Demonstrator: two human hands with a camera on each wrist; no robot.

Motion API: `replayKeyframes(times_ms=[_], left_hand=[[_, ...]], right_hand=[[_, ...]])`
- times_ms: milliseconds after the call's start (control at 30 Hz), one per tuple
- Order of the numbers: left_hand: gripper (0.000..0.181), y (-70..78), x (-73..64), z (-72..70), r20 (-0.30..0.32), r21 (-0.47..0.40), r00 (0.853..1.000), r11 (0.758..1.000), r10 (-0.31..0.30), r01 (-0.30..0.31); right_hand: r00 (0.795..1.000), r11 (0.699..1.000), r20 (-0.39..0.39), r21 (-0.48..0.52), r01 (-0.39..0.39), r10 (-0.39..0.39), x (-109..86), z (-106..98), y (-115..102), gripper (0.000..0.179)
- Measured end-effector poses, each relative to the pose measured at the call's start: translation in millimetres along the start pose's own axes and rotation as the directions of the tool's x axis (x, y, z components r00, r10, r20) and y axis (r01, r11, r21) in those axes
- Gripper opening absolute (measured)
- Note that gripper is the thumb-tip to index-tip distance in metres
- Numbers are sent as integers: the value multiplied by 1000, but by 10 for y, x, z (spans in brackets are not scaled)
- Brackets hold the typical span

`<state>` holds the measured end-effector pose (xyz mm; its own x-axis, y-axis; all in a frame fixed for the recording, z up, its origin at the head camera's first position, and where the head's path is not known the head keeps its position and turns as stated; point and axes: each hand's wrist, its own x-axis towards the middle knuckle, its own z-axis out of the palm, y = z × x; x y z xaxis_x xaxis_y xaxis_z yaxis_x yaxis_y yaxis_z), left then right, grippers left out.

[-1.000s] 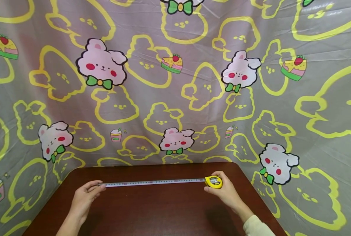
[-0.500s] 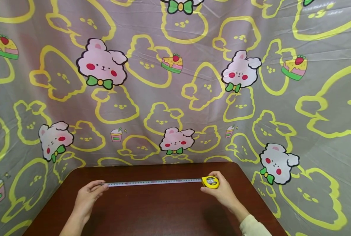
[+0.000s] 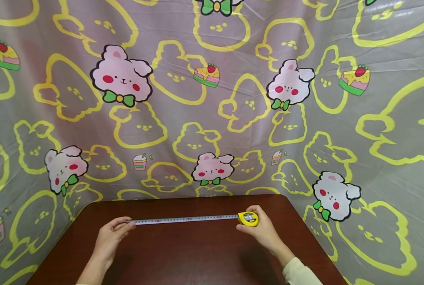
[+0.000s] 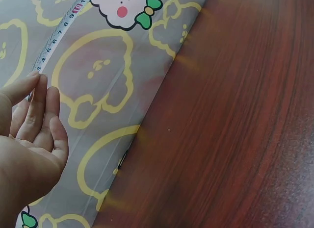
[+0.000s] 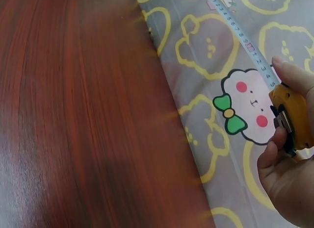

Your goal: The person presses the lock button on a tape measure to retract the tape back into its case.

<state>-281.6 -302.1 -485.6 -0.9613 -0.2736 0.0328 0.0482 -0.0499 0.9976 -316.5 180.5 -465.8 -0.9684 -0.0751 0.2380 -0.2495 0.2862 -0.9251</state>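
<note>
A yellow tape measure (image 3: 248, 219) is gripped in my right hand (image 3: 263, 229), thumb and fingers round its case. Its white blade (image 3: 187, 219) stretches out to the left, roughly level above the table. My left hand (image 3: 110, 236) pinches the free end of the blade between thumb and fingertips; the very tip is hidden there. In the left wrist view the blade (image 4: 59, 38) leaves the fingertips near the small numbers. The right wrist view shows the yellow case (image 5: 290, 110) with a metal clip on its side and the blade coming out of its mouth.
A dark reddish-brown wooden table (image 3: 183, 257) lies under both hands, with their shadows on it. Behind and on both sides hangs a grey curtain (image 3: 212, 114) printed with yellow outlines, rabbit faces, cakes and drink cups.
The right hand with the tape case has moved left and the left hand slightly right. The stretch of blade between them has become shorter.
</note>
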Motion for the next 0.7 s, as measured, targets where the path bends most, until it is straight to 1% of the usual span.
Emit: replayKeyframes(times_ms=[267,433,567,700], left_hand=[[17,-23,11,69,1,35,1000,999,-4,4],[18,-29,-4,122,3,48,1000,999,17,-17],[20,-49,-3,170,12,55,999,998,41,-42],[29,-56,-2,219,19,75,999,996,46,-47]], right_hand=[[1000,1000,-9,19,-1,1,30,108,56,60],[1000,1000,-12,31,-5,5,24,157,63,60],[1000,999,-6,32,9,-8,12,194,64,61],[1000,1000,-8,17,9,-9,18,240,79,62]])
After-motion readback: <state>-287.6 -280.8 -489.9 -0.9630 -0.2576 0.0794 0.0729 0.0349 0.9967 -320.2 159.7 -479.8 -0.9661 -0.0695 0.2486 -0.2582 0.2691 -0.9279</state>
